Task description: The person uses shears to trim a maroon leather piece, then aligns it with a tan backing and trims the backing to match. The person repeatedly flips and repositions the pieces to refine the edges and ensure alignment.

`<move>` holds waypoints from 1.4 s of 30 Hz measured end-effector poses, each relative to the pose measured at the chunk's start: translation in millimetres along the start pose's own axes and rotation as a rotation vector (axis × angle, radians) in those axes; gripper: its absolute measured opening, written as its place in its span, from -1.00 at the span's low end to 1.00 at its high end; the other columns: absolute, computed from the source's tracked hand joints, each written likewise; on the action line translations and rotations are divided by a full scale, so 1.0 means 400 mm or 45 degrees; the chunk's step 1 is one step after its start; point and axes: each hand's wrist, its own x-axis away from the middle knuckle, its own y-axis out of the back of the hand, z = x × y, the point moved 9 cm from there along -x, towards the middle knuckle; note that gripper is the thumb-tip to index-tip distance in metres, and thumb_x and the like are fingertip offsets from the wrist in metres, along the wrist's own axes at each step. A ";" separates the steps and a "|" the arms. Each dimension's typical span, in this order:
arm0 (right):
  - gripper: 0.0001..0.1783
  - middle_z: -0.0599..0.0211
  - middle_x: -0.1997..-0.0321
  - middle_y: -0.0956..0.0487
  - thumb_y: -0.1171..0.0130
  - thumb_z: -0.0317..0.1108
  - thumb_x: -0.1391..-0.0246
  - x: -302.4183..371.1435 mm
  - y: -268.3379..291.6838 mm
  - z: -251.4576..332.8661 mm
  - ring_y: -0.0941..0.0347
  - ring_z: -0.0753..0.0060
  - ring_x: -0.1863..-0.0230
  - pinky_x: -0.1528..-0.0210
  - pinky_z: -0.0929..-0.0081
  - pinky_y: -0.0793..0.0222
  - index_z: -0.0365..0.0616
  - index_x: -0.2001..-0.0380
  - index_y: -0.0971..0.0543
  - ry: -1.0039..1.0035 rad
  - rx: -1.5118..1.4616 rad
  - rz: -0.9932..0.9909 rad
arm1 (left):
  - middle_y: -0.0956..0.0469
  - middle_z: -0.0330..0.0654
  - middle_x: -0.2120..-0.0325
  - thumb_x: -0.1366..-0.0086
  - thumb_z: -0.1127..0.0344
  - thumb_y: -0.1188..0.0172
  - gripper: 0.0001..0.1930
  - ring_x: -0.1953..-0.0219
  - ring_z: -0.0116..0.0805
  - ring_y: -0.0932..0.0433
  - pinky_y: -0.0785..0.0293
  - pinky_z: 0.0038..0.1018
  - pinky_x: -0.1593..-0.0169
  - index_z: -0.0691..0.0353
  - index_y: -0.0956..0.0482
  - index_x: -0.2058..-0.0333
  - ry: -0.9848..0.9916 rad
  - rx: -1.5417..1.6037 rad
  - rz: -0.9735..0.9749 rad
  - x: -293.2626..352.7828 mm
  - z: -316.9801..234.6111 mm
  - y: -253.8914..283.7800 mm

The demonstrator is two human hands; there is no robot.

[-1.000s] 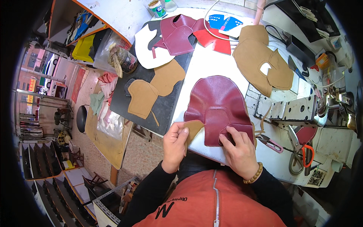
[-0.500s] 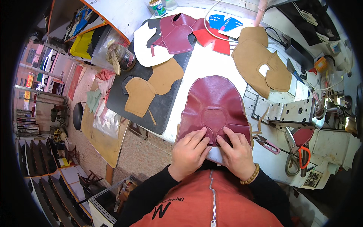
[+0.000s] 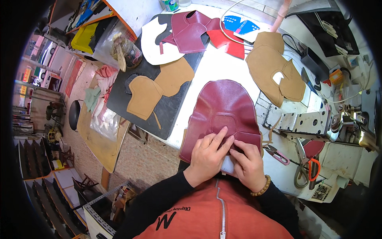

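Observation:
A burgundy leather piece (image 3: 223, 97) with a rounded top and a stitched, raised panel lies at the table's near edge. My left hand (image 3: 206, 159) rests on its lower middle, fingers stretched over the leather, the tips close to the panel's lower edge. Beside it, my right hand (image 3: 248, 164) lies on the lower right part with its fingers bent a little, their tips almost meeting those of the left. The leather under both palms is hidden. Just right of it are pink-handled thread snips (image 3: 277, 155).
A sewing machine (image 3: 304, 123) stands at the right, with orange-handled scissors (image 3: 313, 169) near it. Tan leather pieces (image 3: 264, 65) lie at the back right, others (image 3: 143, 95) on a black mat (image 3: 163, 123). A burgundy cut piece (image 3: 189, 36) and a jar with a brush (image 3: 126, 51) are farther back.
My left hand has slid right and slightly forward, toward the middle of the leather. My right fingers have drawn in beside it. The leather's lower left corner has shifted left.

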 end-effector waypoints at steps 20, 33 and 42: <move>-0.50 0.10 -0.13 -0.48 -0.26 -0.54 0.09 0.024 -0.019 0.004 -0.45 0.05 0.03 0.00 0.18 -0.38 -0.22 -0.02 -0.60 0.009 0.171 0.025 | -0.24 0.13 -0.35 -0.18 0.23 -0.31 -0.28 -0.40 0.08 -0.21 -0.12 -0.05 -0.40 0.35 -0.34 -0.29 -0.030 0.134 0.243 0.113 -0.038 -0.039; -0.32 0.09 -0.32 -0.41 -0.34 -0.40 0.13 0.065 -0.042 0.036 -0.36 0.05 -0.28 -0.21 0.14 -0.25 -0.27 -0.16 -0.48 0.013 0.246 0.149 | -0.27 0.14 -0.33 -0.16 0.21 -0.33 -0.30 -0.38 0.14 -0.21 -0.06 0.11 -0.39 0.33 -0.36 -0.25 0.111 0.168 0.139 0.109 0.014 0.003; -0.40 0.09 -0.23 -0.49 -0.33 -0.47 0.13 0.063 -0.026 0.032 -0.43 0.06 -0.22 -0.19 0.16 -0.32 -0.27 -0.09 -0.53 0.019 0.140 0.055 | -0.14 0.08 -0.42 -0.26 0.03 -0.24 -0.22 -0.46 0.06 -0.08 0.13 0.11 -0.43 0.28 -0.23 -0.36 0.175 0.106 0.273 0.110 0.046 -0.009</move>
